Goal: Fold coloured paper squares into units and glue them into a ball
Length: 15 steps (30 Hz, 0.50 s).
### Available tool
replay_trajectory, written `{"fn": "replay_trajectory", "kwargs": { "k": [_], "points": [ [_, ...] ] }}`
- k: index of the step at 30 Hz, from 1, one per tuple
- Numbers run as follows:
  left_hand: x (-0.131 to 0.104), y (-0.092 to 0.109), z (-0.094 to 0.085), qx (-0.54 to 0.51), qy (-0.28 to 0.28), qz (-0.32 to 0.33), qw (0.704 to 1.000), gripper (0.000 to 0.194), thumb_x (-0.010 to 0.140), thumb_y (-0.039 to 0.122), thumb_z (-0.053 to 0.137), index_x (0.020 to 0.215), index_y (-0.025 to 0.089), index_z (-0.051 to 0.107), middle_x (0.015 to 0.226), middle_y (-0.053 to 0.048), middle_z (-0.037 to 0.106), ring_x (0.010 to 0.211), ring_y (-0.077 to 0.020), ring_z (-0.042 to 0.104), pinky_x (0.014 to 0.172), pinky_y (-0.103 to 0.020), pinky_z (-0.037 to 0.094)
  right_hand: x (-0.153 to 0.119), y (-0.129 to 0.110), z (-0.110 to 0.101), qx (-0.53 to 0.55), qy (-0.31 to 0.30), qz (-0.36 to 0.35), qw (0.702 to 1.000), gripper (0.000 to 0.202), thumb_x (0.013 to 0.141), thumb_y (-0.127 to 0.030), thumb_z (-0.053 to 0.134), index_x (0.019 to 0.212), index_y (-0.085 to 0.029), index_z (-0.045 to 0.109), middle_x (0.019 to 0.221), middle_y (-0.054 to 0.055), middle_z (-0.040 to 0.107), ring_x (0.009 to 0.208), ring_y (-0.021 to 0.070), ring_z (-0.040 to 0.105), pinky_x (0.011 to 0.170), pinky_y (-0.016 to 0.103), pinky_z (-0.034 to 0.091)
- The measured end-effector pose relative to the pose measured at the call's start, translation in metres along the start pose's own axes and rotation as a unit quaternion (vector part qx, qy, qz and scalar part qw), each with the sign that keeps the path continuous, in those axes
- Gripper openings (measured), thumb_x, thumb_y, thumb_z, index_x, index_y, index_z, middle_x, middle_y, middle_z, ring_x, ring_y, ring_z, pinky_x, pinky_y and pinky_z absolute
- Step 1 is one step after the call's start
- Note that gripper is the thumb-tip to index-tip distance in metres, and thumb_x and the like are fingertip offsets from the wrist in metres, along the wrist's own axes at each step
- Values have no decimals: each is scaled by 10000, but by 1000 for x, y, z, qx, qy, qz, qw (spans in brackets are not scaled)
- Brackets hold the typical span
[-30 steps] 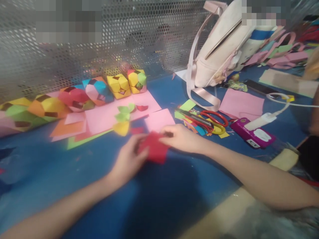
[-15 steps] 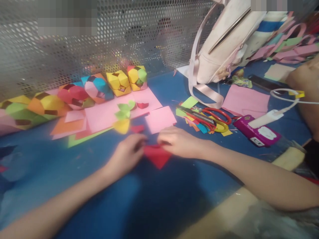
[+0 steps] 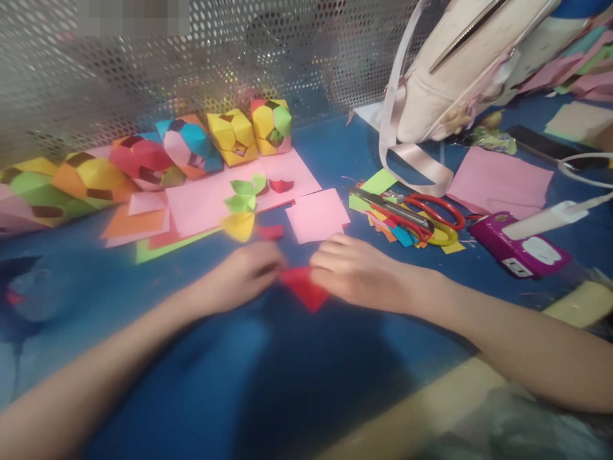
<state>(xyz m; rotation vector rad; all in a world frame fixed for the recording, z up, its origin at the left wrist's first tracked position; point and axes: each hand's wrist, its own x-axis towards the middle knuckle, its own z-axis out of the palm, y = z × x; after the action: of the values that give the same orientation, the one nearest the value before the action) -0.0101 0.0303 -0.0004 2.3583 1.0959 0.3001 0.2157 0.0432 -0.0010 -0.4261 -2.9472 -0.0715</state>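
Observation:
A red piece of paper (image 3: 304, 289), folded to a triangle with its point toward me, lies between my two hands. My left hand (image 3: 251, 271) is closed at its left corner, fingers curled and slightly blurred. On its right side, my right hand (image 3: 357, 271) presses curled fingers onto the paper. Just beyond are small folded pieces: a red one (image 3: 271, 232), a yellow one (image 3: 238, 226), green ones (image 3: 246, 193) and another red one (image 3: 281, 186). A square of pink paper (image 3: 317, 216) lies just past my right hand.
Folded paper balls (image 3: 232, 137) line the back by a perforated metal panel (image 3: 215, 57). Scissors (image 3: 433, 220) rest on paper scraps to the right. Beyond them are a purple device (image 3: 520, 246) with a white cable, a pink sheet (image 3: 500, 179) and a pale bag (image 3: 440, 83).
The view has shifted, so the items on the right sit farther right and higher. My hands stay at the red paper, the right one now covering more of its right side.

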Motion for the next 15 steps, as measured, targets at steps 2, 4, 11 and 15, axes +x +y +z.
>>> {"fn": "replay_trajectory", "kwargs": {
  "k": [2, 4, 11, 15],
  "points": [
    [0, -1, -1, -6, -5, 6, 1000, 189, 854, 123, 417, 802, 138, 598, 793, -47, 589, 726, -136, 536, 676, -256, 434, 0, -3, -4, -13, -1, -10, 1000, 256, 874, -61, 387, 700, -142, 557, 711, 49, 543, 680, 165, 416, 633, 305, 240],
    [1, -1, -1, -11, -10, 9, 1000, 194, 859, 129, 417, 800, 138, 601, 790, -45, 583, 717, -134, 529, 670, -254, 432, 0, -6, -6, -17, -3, -23, 1000, 264, 868, -44, 381, 696, -144, 554, 717, 53, 548, 674, 164, 414, 625, 304, 234],
    [1, -7, -3, -30, -32, 16, 999, 192, 868, 144, 423, 805, 135, 604, 810, -44, 575, 730, -130, 532, 681, -251, 428, -1, -5, -5, -3, -16, -32, 999, 266, 864, -47, 401, 680, -150, 564, 715, 48, 551, 667, 163, 404, 621, 304, 236],
    [1, -10, -4, -34, -40, 21, 998, 184, 872, 150, 425, 833, 141, 605, 829, -45, 575, 741, -131, 534, 689, -254, 427, -2, -5, -5, 10, -17, -37, 999, 289, 872, -50, 398, 670, -149, 580, 702, 43, 547, 657, 155, 393, 623, 303, 240]
  ]
}}
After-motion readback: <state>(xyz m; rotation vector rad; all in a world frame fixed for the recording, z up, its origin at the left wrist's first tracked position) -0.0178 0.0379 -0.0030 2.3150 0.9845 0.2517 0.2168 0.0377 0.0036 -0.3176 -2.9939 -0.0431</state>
